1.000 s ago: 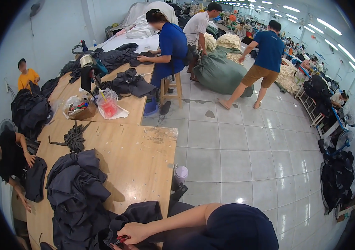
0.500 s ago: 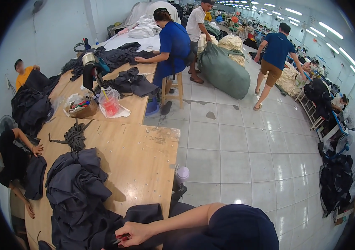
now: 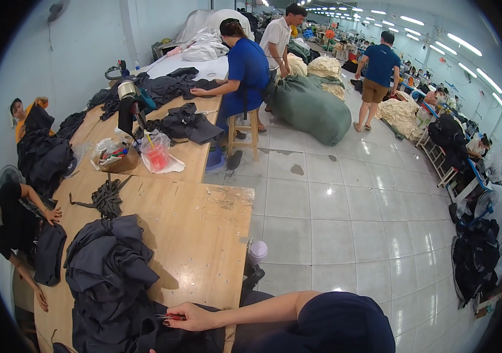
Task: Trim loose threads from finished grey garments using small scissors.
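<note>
My right hand (image 3: 192,317) is closed around red-handled thread snips (image 3: 172,317), their metal blades pointing left. Beneath it, dark grey cloth (image 3: 189,340) lies along the near end of the table. Only a sliver of skin, apparently my left hand (image 3: 152,351), shows at the lower edge; its fingers are hidden. Just left of the snips rises a heaped pile of dark garments (image 3: 106,259).
A wooden table (image 3: 204,235) carries a bundle of dark straps (image 3: 106,197), a box of small items (image 3: 115,160) and a cup of red drink (image 3: 156,156). At left, a co-worker's hands (image 3: 52,216) are near dark cloth. A lilac tumbler (image 3: 257,252) stands beside the table edge.
My right hand with the snips has moved up and slightly right. The cloth under it has shifted and lies flatter. A walking person has gone farther off; another bends over a green sack.
</note>
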A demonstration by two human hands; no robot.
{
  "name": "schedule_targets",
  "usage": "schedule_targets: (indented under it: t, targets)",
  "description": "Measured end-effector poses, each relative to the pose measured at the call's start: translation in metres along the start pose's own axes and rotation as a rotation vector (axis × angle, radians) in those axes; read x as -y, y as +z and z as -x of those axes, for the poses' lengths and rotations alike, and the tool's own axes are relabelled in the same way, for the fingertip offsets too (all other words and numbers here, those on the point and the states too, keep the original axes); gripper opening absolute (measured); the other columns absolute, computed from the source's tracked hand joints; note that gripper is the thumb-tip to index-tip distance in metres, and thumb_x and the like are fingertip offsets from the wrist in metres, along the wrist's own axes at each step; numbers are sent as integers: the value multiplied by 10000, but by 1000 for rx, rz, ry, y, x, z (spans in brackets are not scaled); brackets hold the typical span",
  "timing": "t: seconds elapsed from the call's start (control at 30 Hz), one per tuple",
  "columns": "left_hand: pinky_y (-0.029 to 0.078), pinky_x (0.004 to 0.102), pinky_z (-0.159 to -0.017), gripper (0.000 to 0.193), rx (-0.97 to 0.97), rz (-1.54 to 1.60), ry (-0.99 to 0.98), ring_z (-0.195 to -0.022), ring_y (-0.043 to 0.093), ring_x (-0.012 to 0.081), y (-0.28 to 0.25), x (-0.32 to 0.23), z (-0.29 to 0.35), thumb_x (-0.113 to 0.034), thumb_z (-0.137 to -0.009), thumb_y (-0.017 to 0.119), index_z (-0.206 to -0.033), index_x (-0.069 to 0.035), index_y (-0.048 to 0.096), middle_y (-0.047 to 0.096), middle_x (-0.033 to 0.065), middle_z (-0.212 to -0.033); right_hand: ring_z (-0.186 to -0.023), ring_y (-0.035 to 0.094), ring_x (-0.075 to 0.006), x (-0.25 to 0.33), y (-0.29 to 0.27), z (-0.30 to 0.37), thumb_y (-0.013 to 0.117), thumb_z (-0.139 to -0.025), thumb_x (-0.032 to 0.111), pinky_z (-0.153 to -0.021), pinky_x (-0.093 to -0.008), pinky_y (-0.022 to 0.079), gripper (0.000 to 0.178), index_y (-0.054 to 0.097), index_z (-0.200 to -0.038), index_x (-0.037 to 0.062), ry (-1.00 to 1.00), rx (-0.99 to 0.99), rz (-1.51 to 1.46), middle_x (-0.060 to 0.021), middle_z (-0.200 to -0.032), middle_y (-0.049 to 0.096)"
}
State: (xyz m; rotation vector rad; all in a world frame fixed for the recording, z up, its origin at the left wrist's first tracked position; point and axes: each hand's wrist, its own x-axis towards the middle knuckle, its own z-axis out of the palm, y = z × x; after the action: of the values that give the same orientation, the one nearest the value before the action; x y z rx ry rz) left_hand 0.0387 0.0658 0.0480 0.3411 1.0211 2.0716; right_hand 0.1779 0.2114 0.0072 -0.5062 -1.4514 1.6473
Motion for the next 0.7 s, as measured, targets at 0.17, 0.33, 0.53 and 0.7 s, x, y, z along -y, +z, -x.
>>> schedule_targets:
  t: [0.17, 0.33, 0.53, 0.7]
  targets:
    - [492, 298, -811, 431, 55, 74, 100, -977, 588, 264, -14, -7, 0, -406, -919, 401, -1153, -68, 533, 506, 227, -1213, -579, 338, -54, -5, 4, -1, 570, -859, 157, -511, -230, 294, 182, 536, -789, -6, 29, 51, 50, 8, -609, 408]
    - [446, 354, -818, 430, 6, -46, 397, -756, 528, 222, -102, -35, -21, -421, -917, 410, -1177, -96, 517, 584, 101, -1049, -601, 363, -49, -11, 1, 1, 560, -870, 139, -535, -211, 317, 154, 571, -867, -14, 35, 60, 48, 22, -649, 462]
    - [459, 294, -647, 350, -132, 107, 218, -632, 525, 168, -25, -44, -2, -411, -920, 421, -1067, -125, 560, 619, 65, -855, -608, 353, -49, -5, 6, 4, 555, -873, 148, -534, -221, 303, 155, 558, -857, -6, 59, 82, 71, 11, -657, 440]
    - [449, 272, -531, 458, -257, 42, -50, -622, 545, 211, -59, 31, -19, -440, -909, 408, -1129, -55, 521, 625, 139, -902, -593, 346, -40, -8, 11, 8, 557, -869, 152, -521, -219, 297, 187, 511, -760, 7, 33, 59, 35, 40, -615, 402]
